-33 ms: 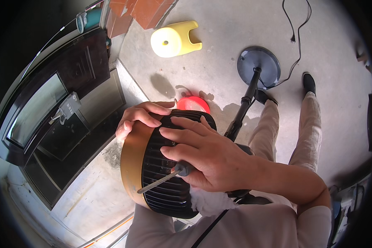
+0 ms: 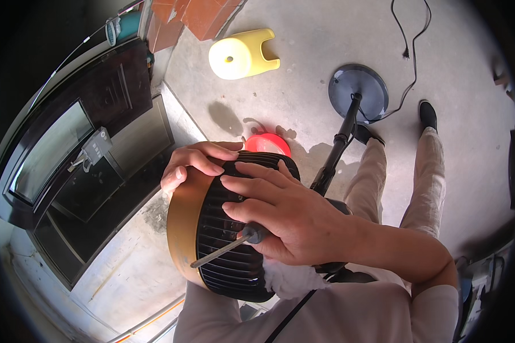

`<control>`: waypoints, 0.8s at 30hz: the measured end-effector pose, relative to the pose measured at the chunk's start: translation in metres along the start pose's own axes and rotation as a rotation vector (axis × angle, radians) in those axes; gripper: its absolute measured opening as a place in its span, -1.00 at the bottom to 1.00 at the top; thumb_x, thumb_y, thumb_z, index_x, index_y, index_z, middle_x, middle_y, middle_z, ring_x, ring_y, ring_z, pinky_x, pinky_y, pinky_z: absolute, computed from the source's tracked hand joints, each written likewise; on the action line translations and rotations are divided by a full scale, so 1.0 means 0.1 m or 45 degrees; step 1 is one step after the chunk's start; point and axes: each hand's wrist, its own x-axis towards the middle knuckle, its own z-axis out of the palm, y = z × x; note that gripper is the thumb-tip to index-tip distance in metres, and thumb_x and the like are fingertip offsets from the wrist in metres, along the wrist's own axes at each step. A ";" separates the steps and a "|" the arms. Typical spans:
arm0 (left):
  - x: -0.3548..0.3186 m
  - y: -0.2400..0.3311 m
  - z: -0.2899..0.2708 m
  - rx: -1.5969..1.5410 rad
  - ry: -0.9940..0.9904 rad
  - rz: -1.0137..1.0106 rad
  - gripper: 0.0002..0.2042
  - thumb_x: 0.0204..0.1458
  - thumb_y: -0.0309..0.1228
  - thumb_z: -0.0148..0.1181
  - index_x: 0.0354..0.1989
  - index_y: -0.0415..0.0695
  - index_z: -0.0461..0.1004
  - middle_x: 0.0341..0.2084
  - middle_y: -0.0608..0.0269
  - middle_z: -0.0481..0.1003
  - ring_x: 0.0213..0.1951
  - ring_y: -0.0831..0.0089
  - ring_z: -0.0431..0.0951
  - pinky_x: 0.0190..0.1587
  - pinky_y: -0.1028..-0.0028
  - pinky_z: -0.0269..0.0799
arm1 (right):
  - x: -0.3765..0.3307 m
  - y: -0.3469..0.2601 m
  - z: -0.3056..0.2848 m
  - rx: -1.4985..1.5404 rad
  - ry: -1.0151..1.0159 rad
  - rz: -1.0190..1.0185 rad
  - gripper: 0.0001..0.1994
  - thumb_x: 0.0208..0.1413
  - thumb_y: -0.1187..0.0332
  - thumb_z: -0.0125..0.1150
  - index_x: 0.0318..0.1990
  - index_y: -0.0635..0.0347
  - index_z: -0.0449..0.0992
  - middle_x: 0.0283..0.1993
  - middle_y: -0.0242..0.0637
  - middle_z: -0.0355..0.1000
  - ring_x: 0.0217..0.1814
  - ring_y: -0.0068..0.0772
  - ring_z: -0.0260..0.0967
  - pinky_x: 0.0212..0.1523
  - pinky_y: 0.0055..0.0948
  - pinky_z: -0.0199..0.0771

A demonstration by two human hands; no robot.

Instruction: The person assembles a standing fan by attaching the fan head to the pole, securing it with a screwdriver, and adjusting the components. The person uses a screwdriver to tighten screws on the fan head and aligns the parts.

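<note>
Holding the fan head (image 2: 212,228) at the torso, left hand (image 2: 194,161) grip curled over its gold rim, right hand (image 2: 297,220) grip pinching a screwdriver (image 2: 220,250) while its fingers spread across the black slats. Slats and rim look in place, so whether screw work is done or left can't be told (no screws visible). White cloth (image 2: 294,280) below the right hand; pole (image 2: 340,140) and round base (image 2: 344,94) farther out, then yellow stool (image 2: 234,57).
</note>
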 end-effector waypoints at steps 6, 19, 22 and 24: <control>0.06 0.06 -0.08 -0.023 -0.078 -0.170 -0.72 -0.05 -0.35 -0.15 -0.53 -0.36 0.38 -0.47 -0.22 0.46 -0.25 -0.08 0.49 -0.04 0.11 0.36 | 0.00 0.01 -0.04 0.047 -0.024 0.030 -0.60 -0.15 0.36 0.27 -0.11 0.16 0.33 0.08 -0.17 0.19 0.20 -0.11 0.07 0.03 -0.02 0.11; 0.02 0.17 0.21 -0.410 0.467 -0.547 -0.30 0.13 0.15 -0.38 -0.19 -0.37 0.39 -0.11 -0.17 0.39 -0.07 0.04 0.43 0.08 0.15 0.29 | 0.09 0.01 -0.07 0.078 0.027 0.109 -0.71 -0.02 0.40 0.22 -0.13 0.16 0.33 0.11 -0.12 0.22 0.24 0.01 0.10 0.16 -0.18 0.15; -0.09 0.08 0.13 -0.386 0.468 -0.616 -0.35 0.14 0.10 -0.35 -0.26 -0.36 0.40 -0.18 -0.13 0.41 -0.08 0.05 0.43 0.07 0.16 0.29 | 0.06 0.00 -0.02 0.073 0.005 0.106 -0.73 -0.01 0.44 0.19 -0.14 0.18 0.34 0.11 -0.12 0.23 0.24 -0.03 0.10 0.15 -0.21 0.17; -0.03 0.10 0.15 -0.382 0.490 -0.711 -0.40 0.14 0.05 -0.30 -0.31 -0.35 0.41 -0.26 -0.09 0.44 -0.13 0.12 0.46 0.04 0.21 0.32 | 0.05 0.02 -0.01 0.068 0.040 0.157 -0.75 0.01 0.45 0.16 -0.14 0.19 0.33 0.12 -0.12 0.24 0.24 -0.05 0.11 0.14 -0.23 0.18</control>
